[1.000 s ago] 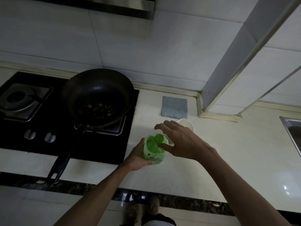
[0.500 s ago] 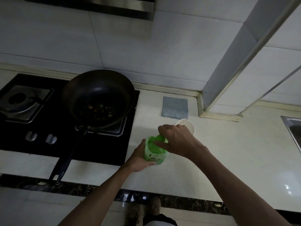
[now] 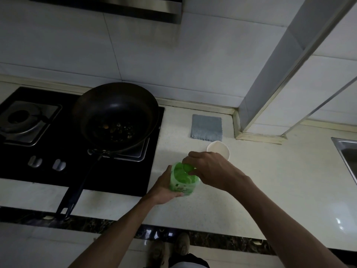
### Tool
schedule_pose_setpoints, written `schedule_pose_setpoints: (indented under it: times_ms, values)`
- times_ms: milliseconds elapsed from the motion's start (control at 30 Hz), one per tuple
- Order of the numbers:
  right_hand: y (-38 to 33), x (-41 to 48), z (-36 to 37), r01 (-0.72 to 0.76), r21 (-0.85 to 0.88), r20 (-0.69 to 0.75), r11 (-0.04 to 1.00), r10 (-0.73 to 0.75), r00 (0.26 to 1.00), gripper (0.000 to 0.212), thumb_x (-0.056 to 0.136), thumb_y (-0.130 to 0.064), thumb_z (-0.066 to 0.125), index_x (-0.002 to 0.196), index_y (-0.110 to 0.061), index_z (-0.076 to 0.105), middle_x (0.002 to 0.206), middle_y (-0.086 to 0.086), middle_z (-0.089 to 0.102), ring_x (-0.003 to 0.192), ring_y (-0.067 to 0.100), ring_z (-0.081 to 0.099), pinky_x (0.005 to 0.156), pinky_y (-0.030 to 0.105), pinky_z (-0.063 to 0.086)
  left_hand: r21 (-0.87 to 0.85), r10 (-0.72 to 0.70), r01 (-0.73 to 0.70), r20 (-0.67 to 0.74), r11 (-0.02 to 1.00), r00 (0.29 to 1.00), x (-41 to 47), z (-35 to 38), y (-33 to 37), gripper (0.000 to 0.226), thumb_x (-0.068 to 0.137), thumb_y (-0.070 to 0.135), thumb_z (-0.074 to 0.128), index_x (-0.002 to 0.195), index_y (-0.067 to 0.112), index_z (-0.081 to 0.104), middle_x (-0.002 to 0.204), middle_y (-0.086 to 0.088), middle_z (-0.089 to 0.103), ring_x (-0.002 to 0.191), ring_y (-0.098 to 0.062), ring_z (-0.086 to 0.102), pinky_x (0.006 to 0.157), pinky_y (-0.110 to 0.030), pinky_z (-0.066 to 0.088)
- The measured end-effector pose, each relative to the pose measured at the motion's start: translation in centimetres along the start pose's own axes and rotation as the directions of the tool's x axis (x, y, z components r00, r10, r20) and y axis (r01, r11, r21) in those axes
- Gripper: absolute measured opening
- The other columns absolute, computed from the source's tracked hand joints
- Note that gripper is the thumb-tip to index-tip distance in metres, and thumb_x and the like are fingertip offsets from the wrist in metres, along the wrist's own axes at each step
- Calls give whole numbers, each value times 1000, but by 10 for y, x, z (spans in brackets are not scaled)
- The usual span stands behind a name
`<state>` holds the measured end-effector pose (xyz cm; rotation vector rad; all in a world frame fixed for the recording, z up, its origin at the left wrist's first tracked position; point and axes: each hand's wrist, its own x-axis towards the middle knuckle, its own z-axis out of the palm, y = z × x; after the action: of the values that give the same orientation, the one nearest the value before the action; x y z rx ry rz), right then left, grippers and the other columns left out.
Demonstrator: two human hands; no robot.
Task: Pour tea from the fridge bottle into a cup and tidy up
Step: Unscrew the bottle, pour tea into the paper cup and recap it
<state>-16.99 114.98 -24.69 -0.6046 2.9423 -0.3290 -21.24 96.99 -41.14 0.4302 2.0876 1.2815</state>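
A green tea bottle (image 3: 182,180) stands upright on the pale countertop (image 3: 270,182), seen from above. My left hand (image 3: 165,187) wraps around its left side. The fingers of my right hand (image 3: 209,170) are pinched on the green cap (image 3: 187,167) at the bottle's top. A white cup (image 3: 219,149) stands just behind my right hand, partly hidden by it; I cannot see its inside well.
A black wok (image 3: 116,117) with dark food bits sits on the gas hob (image 3: 38,144) to the left, its long handle reaching past the counter's front edge. A grey cloth (image 3: 206,127) lies by the wall. A steel sink (image 3: 347,157) is at far right.
My right hand has come down from hovering open over the bottle and closed its fingers on the cap. The left hand keeps its grip on the bottle.
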Motion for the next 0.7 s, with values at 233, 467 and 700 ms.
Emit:
schedule_pose_setpoints:
  times_ms: [233, 467, 700]
  values:
    - [-6, 8, 21, -158, -158, -97, 975, 144, 985, 46, 98, -51, 39, 92, -11, 61, 82, 4, 68, 66, 23, 64, 62, 30, 47, -27, 38, -37, 39, 999, 999, 1, 0, -1, 84, 60, 24, 91, 125, 40, 41, 116, 13, 64, 103, 6, 62, 80, -15, 54]
    - [-9, 10, 39, -325, -68, -244, 943, 300, 922, 53, 94, -56, 41, 65, -13, 56, 57, 1, 58, 49, 20, 55, 57, 29, 41, -20, 74, -73, 37, 997, 997, 1, -2, 1, 89, 56, 26, 93, 128, 34, 42, 114, 10, 67, 102, 3, 65, 82, -22, 57]
    - [4, -36, 87, -330, 536, -109, 777, 451, 886, 72, 73, -47, 79, 128, -18, 42, 127, 1, 48, 104, 16, 53, 85, 34, 54, 5, 31, -31, 25, 999, 999, -2, 2, 8, 92, 56, 32, 91, 129, 32, 35, 120, 14, 58, 105, 1, 59, 81, -14, 53]
